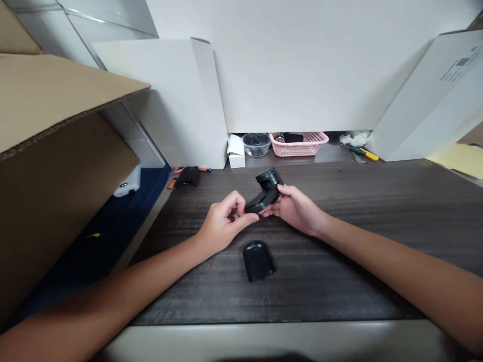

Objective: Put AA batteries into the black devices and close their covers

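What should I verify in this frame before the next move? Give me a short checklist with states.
Left hand and right hand both holding the black plastic housing: ok.
Black plastic cover lying on the dark wood-grain table, apart from both hands: ok.
Inner side of the housing: cannot tell, the angle and fingers hide it.
Cardboard box flap clear of the hands: ok.
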Demonstrator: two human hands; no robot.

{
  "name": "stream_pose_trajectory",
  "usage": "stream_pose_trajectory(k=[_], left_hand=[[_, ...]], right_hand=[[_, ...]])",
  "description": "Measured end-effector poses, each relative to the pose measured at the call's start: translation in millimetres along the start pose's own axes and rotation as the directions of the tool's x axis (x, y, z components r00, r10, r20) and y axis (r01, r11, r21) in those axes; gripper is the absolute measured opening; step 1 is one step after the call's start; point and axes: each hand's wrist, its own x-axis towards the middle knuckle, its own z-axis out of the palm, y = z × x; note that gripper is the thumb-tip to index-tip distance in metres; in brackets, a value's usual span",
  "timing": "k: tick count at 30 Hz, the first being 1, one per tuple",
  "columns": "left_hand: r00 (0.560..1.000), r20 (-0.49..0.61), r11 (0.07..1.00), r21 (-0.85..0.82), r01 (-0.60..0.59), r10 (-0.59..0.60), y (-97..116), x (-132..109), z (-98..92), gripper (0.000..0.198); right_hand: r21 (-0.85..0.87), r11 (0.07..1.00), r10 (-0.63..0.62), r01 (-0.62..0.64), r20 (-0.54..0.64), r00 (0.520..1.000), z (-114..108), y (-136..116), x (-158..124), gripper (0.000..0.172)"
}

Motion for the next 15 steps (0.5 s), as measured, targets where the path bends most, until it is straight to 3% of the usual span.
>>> stream_pose_trajectory(k=[3,6,15], left_hand=[[0.996,-0.076,0.997,-0.06,-0.051,0.046,2,-6,0.9,0.038],[0.993,-0.09,0.989,-0.12,-0.092,0.081,7,-10,4.6,0.028],[0.991,-0.095,0.985,-0.141,-0.104,0.091,13,-10,10.1,0.02]], right_hand=[[0.075,0.988,0.123,-0.133,0.127,0.984,7,1,-3,0.045],[0.091,0.978,0.166,-0.186,0.195,0.967,9,2,-3,0.056],[0.097,0.969,0.201,-0.226,0.216,0.956,7,0,0,0.065]])
